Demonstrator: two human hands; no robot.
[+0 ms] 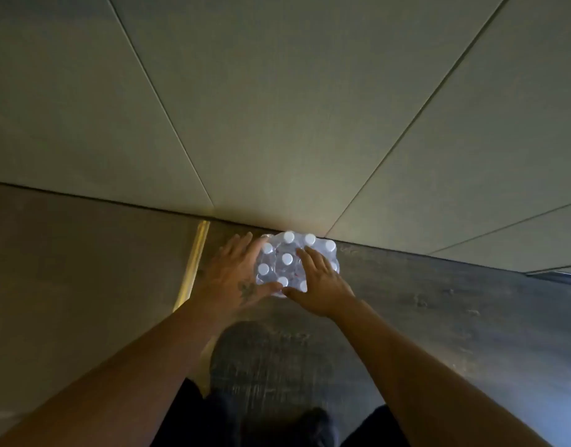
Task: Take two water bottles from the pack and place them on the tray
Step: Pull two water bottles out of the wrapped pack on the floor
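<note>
A shrink-wrapped pack of water bottles (285, 261) with white caps stands on the dark floor against the wall. My left hand (234, 279) lies against the pack's left side, fingers spread, thumb curling under its near edge. Over the right part of the pack's top rests my right hand (321, 282), fingers spread across the caps, thumb at the near edge. Neither hand has closed around a single bottle. No tray is in view.
A panelled beige wall (277, 124) rises right behind the pack. To the left of the pack, a lit vertical strip (193, 266) borders a flat panel. Dark wood-grain floor (438, 317) spreads to the right. My legs in dark clothing (277, 421) show at the bottom.
</note>
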